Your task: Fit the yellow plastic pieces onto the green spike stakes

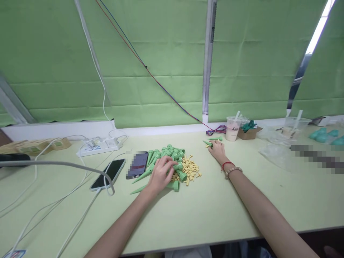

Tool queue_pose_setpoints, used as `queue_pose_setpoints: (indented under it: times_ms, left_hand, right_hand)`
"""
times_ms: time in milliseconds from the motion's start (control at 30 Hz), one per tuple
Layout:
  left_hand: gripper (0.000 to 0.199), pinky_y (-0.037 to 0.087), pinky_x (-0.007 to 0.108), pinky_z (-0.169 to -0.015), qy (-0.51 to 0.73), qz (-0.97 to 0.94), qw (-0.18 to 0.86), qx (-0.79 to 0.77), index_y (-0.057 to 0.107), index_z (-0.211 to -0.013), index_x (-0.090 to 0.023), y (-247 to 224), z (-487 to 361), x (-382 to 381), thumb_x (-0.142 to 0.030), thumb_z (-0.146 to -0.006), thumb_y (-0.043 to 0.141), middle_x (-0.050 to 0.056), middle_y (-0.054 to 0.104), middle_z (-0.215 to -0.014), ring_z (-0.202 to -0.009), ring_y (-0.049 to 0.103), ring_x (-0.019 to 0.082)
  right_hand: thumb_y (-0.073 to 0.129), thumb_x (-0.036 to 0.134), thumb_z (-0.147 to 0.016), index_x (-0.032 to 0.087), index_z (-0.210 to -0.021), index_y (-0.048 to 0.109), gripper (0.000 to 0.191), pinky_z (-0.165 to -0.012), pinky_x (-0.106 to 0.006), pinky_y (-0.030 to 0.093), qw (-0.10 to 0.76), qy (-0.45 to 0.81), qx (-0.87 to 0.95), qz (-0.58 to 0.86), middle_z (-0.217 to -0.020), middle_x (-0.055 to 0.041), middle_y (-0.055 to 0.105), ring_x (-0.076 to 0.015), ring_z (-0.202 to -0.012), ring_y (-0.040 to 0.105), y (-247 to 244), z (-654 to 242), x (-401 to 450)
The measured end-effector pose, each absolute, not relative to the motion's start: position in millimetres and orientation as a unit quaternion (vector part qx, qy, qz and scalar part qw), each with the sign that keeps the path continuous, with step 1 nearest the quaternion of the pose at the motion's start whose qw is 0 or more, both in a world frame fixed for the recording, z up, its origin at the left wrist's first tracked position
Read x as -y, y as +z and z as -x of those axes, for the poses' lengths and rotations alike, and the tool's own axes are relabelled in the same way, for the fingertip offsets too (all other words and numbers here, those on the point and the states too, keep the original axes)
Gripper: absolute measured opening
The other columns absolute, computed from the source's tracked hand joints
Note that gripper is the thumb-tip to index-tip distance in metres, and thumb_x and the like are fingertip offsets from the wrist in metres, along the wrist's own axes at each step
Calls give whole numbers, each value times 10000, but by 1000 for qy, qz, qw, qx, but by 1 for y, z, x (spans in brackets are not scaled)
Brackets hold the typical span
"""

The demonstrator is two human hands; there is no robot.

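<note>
A heap of green plastic cone-shaped spikes point(154, 156) with hollow, collared ends lies in the middle of the table. Against its right side spreads a pile of small yellow plastic pegs point(191, 168). My left hand point(161, 173) rests over the heap, its fingers bent and apart, covering some spikes. Further back to the right, my right hand point(217, 149) is closed around a green spike point(206, 143), whose pointed end sticks out to the left; the rest is hidden by the fingers. Just behind that hand another green spike point(215, 138) lies flat.
Left of the heap are a dark phone-like device point(137, 165), a plugged-in phone point(109, 174) and a power strip point(100, 146) with loose white cables. Back right stand a pink drink cup point(232, 129), a small cardboard box point(249, 134) and plastic bags point(276, 156). Coiled wire point(216, 130) lies by the wall.
</note>
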State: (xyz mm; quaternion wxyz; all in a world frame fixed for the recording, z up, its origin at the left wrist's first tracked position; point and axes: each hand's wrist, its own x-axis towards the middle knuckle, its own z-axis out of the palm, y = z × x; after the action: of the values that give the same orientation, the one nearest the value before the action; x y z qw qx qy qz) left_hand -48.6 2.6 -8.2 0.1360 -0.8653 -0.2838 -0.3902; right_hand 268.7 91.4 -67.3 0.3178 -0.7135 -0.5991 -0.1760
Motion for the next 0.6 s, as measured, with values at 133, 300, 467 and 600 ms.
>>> queue_pose_setpoints:
  times_ms: [133, 300, 467, 600]
  left_hand:
    - [229, 389, 293, -703, -381, 869, 146, 279, 587, -896, -181, -7, 50, -4, -93, -815, 392, 61, 546, -877, -808, 513, 160]
    - [220, 394, 296, -709, -391, 867, 145, 272, 583, -909, -172, -5, 53, -8, -96, -814, 400, 63, 537, -868, -825, 513, 165]
    - [214, 399, 298, -700, -405, 859, 150, 277, 595, -898, -168, -7, 54, -12, -108, -808, 410, 61, 537, -851, -803, 515, 164]
    - [222, 390, 301, -689, -421, 849, 186, 259, 600, -895, -167, -7, 56, -12, -84, -790, 422, 64, 543, -842, -792, 518, 167]
  right_hand:
    - [471, 151, -752, 151, -963, 613, 255, -899, -376, 231, 318, -180, 627, 688, -915, -99, 612, -229, -910, 498, -69, -264, -90]
    - [514, 170, -727, 154, -958, 589, 243, -815, -326, 318, 343, -159, 679, 629, -906, -80, 574, -205, -848, 514, -63, -237, -70]
    - [505, 163, -735, 164, -971, 583, 249, -755, -321, 371, 386, -126, 669, 623, -933, -80, 525, -195, -812, 524, -55, -213, -47]
    - [431, 318, -817, 163, -1028, 547, 286, -684, -299, 411, 567, -50, 580, 582, -1023, -101, 512, -176, -791, 532, -48, -215, -35]
